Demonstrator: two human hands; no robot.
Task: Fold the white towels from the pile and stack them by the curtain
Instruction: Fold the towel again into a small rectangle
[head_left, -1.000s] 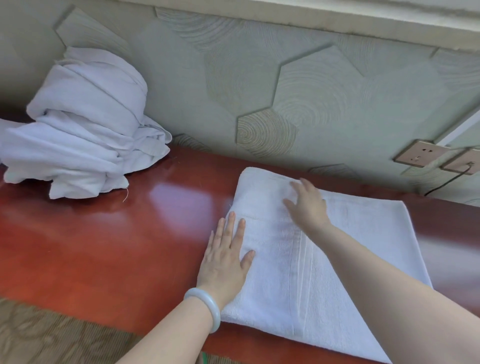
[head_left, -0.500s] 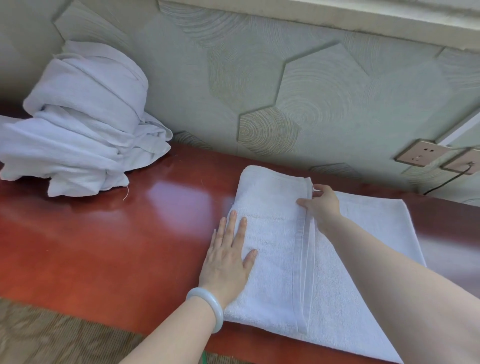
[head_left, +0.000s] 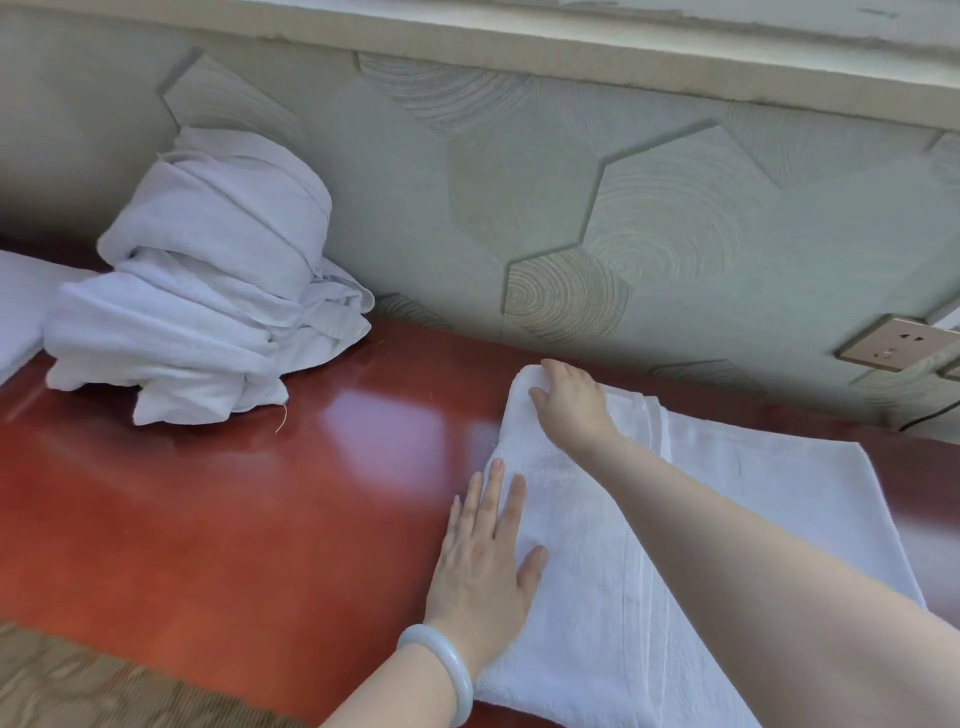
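The fingers (head_left: 494, 488) of the person's left hand (head_left: 480, 571) lay straight and slightly spread, pressed flat on the near left edge of a partly folded white towel (head_left: 753, 499), gripping nothing. A pale bangle (head_left: 441, 662) circled that wrist. The right hand (head_left: 574, 410) reached across to the towel's far left corner, its fingers (head_left: 560, 373) bent down over the rounded fold; whether they pinched the cloth or merely rested on it could not be told. The right forearm crossed the towel diagonally. A folded-over layer covered the towel's left part, its striped border running beside the forearm, while a single layer spread to the right.

The towel sat flat on a glossy red-brown worktop (head_left: 218, 519), its far edge close to a pale green wall (head_left: 519, 197) embossed with hexagons. Well apart to the left, a crumpled pile of white towels (head_left: 208, 312) was heaped against the same wall. More white cloth (head_left: 21, 306) showed at the left edge. A wall socket (head_left: 893, 351) was mounted at right, and patterned carpet (head_left: 78, 686) showed below the worktop.
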